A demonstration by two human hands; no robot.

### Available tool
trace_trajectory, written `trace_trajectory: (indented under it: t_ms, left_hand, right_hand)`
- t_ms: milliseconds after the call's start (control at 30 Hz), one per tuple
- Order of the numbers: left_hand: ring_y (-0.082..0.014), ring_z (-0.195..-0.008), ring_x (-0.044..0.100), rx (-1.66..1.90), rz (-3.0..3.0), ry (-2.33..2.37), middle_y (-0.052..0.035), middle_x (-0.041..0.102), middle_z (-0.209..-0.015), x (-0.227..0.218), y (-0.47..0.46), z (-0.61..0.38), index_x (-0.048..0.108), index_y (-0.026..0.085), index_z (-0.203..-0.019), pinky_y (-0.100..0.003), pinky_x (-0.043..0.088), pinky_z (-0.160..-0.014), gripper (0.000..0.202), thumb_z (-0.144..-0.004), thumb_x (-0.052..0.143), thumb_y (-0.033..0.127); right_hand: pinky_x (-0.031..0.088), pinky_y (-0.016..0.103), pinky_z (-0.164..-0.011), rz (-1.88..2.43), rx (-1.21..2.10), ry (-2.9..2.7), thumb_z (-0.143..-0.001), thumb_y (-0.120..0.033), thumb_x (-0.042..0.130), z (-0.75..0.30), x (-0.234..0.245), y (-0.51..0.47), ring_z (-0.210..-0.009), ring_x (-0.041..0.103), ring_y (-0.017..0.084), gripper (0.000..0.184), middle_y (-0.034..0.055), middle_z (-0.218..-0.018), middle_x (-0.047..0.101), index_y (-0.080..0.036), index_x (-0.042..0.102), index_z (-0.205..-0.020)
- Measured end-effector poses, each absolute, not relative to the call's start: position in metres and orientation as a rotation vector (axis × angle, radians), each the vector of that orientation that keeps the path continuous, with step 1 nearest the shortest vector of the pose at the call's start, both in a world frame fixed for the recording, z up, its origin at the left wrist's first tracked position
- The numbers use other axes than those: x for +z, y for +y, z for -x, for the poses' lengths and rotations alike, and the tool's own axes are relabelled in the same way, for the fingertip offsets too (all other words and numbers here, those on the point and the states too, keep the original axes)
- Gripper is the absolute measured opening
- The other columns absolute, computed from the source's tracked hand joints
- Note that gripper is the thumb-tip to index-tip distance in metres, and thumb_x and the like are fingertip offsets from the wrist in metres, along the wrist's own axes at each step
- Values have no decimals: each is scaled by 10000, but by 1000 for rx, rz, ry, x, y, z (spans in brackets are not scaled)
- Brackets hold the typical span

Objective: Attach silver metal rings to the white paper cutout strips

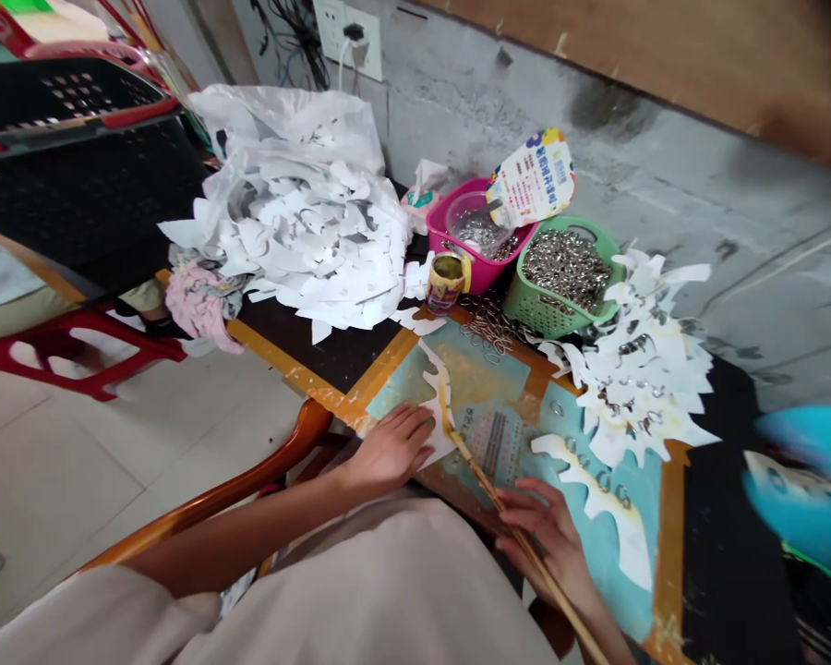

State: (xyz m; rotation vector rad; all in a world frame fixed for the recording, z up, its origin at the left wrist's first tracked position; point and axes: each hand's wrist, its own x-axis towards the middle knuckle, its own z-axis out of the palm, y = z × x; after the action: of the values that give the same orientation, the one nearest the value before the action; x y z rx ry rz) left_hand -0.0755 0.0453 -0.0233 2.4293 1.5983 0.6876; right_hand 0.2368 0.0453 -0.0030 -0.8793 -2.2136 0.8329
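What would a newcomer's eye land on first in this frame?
A big heap of white cut paper fills the upper middle of the view, and to its right a green basket is packed with metal rings. Nearer the camera, at the bottom of the view, the left hand lies flat on a white paper strip, while the right hand holds a long wooden stick.

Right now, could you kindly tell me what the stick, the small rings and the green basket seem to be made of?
The stick looks like bamboo or plain wood: matte, straw-coloured. The rings look like metal, perhaps plated, from their bright silvery glints. The green basket looks like moulded plastic, with evenly punched holes.
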Motion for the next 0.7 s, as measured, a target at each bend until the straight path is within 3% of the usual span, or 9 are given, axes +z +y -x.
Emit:
trace_trajectory:
  t_ms: [133, 233, 333, 600, 700]
  left_hand:
    - [-284, -1235, 588, 692, -2390, 1617, -154, 642, -1286, -36, 46, 73, 595, 147, -1148, -534, 409, -1132, 248, -971, 522, 305]
    - [-279, -1255, 582, 714, -2356, 1607, -151, 649, -1283, -37, 45, 74, 575, 156, -1166, -551, 381, -1148, 255, -971, 526, 313]
    - [-275, -1261, 581, 722, -2328, 1610, -149, 652, -1283, -35, 44, 74, 564, 155, -1168, -559, 361, -1159, 260, -971, 526, 321]
    - [-261, -1260, 585, 728, -2280, 1608, -138, 658, -1277, -32, 44, 74, 575, 168, -1166, -558, 297, -1197, 255, -956, 537, 307]
    - [-265, -1263, 582, 745, -2284, 1598, -141, 662, -1268, -32, 45, 74, 570, 163, -1169, -561, 295, -1198, 261, -954, 539, 309]
  right_hand:
    - [616, 432, -864, 929, 851, -2029, -929, -512, 565, -236, -4, 58, -1056, 668, 283, 363, 108, -1201, 598, -297, 710, -1183]
    - [614, 324, -646, 1183, 896, -1881, -950, -425, 555, -228, -1, 70, -756, 693, 204, 295, 66, -933, 700, -263, 742, -1111]
    - [515, 234, -436, 1329, 1062, -1879, -896, -352, 633, -225, 3, 80, -476, 600, 140, 197, 13, -646, 687, -218, 775, -922]
    - [547, 263, -526, 1188, 1232, -1885, -802, -293, 727, -252, 12, 87, -629, 666, 186, 98, 49, -746, 723, -215, 773, -839]
    - [533, 277, -507, 1123, 1214, -1638, -817, -296, 721, -258, 14, 95, -595, 636, 173, 93, 53, -729, 716, -233, 781, -847]
